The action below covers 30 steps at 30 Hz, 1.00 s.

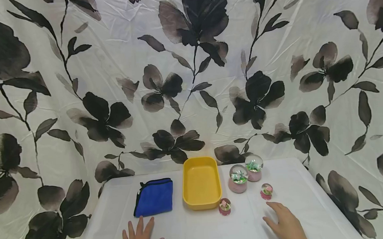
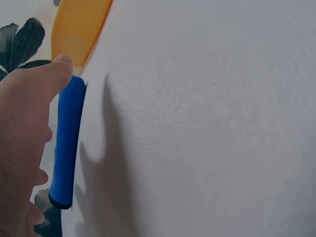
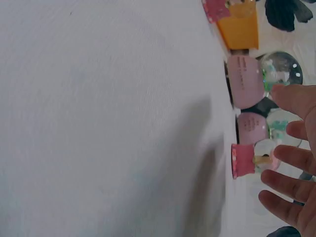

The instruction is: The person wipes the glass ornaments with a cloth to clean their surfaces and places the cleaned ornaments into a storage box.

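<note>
Fingers spread, my left hand (image 1: 140, 237) is just in front of a folded blue cloth item with black edging (image 1: 154, 198); it holds nothing. My right hand (image 1: 286, 223), also holding nothing, is in front of a small snow globe with a dark pink base (image 1: 266, 192). A second small snow globe (image 1: 225, 207) stands by the near right corner of a yellow tray (image 1: 203, 204). Two larger snow globes with pale pink bases, one (image 1: 238, 179) nearer and one (image 1: 254, 168) behind it, stand right of the tray. In the right wrist view, the right fingers (image 3: 286, 157) are extended.
A white-covered table (image 1: 197, 231) carries everything. Behind it and at the sides hangs a pale cloth (image 1: 110, 58) with dark flowers. The yellow tray lies between the blue item and the globes. Shadows of the hands fall on the white cover in both wrist views.
</note>
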Available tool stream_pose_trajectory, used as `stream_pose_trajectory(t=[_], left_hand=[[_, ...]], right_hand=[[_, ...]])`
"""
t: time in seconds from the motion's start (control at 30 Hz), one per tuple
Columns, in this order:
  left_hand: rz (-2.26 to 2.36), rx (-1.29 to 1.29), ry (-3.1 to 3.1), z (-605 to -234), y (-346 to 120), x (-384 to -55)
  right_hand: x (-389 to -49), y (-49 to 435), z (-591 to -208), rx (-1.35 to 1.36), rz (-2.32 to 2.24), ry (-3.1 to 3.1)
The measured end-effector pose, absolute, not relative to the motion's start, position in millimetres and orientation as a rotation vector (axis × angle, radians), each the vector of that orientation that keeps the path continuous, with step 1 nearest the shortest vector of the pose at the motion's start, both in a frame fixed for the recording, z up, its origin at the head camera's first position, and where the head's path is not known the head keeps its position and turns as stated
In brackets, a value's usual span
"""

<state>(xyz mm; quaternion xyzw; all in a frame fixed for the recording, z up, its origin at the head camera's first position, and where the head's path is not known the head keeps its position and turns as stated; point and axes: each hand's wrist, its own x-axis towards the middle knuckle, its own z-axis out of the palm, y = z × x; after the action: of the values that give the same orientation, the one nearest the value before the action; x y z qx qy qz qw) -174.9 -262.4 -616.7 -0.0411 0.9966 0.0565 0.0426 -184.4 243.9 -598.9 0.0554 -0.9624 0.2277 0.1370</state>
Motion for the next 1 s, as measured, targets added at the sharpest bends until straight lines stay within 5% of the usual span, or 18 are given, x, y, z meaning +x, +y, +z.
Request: stream_pose_trajectory(t=[0.47,1.0], left_hand=[[0.324,0.159,3.220,-615,-264,-182],[0.458,0.072,3.292,-604,-236,-206]], right_hand=[[-204,192,-611,0.168,1.064,-2.683],[-232,147,-628,0.171,1.385,-2.628]])
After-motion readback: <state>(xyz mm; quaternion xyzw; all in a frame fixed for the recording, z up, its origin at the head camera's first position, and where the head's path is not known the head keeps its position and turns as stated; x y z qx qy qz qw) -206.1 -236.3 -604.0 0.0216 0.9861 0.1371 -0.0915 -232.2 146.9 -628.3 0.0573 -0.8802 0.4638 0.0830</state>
